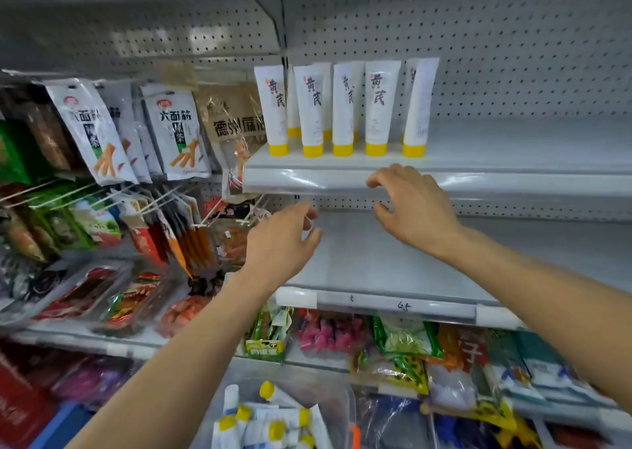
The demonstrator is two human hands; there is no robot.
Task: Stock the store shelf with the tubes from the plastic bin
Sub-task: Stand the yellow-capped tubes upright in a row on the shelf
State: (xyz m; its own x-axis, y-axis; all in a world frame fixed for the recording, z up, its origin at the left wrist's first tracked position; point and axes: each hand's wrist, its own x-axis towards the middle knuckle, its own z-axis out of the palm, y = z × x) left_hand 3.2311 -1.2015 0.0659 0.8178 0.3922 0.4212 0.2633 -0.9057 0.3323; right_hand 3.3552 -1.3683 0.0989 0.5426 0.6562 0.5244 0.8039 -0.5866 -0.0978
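In plastic bin (342,411), yellow-capped tubes (270,428)

tubes (342,110) are stood in a row on the shelf (513,161); hung snack packets (171,130) are found left of it, the plastic bin (273,414) below.

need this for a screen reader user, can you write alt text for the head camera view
Two empty hands, left hand and right hand, reach toward a store shelf where white tubes with yellow caps stand upright in rows. Below, more tubes lie in a clear plastic bin; hanging snack packets fill the left.
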